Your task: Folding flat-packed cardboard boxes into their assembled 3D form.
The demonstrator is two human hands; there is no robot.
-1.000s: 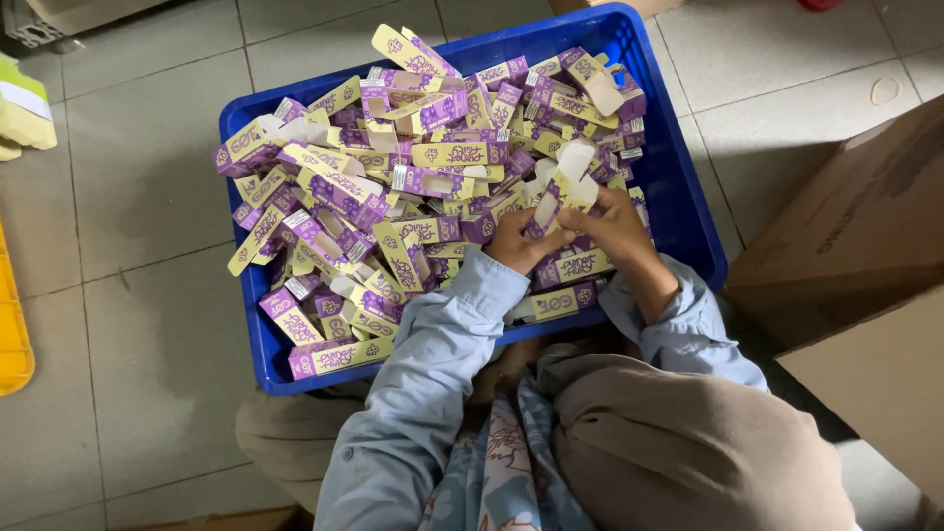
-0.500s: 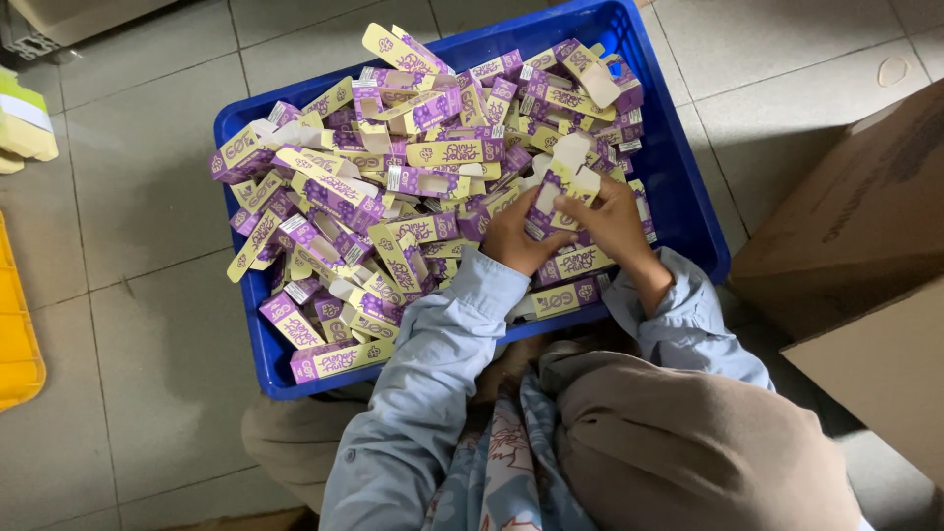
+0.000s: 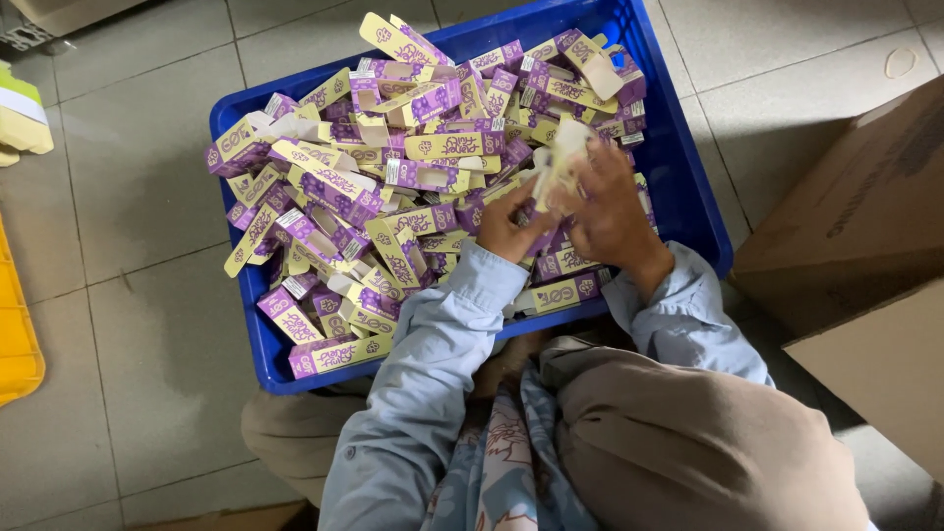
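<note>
Grey floor tiles (image 3: 147, 324) carry a blue crate (image 3: 688, 167), heaped with flat purple-and-cream cartons (image 3: 334, 187). Over the crate's near right part, both hands hold one pale carton (image 3: 559, 162): left hand (image 3: 511, 224) gripping its lower edge, right hand (image 3: 612, 211) closed on its side. That carton stands upright, long axis pointing toward the crate's far wall. Right of the crate sits a cardboard box (image 3: 865, 236); left of it, a yellow bin (image 3: 15, 344).

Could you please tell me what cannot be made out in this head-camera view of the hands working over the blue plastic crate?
- Small pale carton held by the left hand and right hand: motion-blurred, fingers cover its lower part.
- Blue plastic crate: its floor is buried under purple and cream cartons.
- Brown cardboard box: cut by the right edge.
- Yellow bin: cut by the left edge.
</note>
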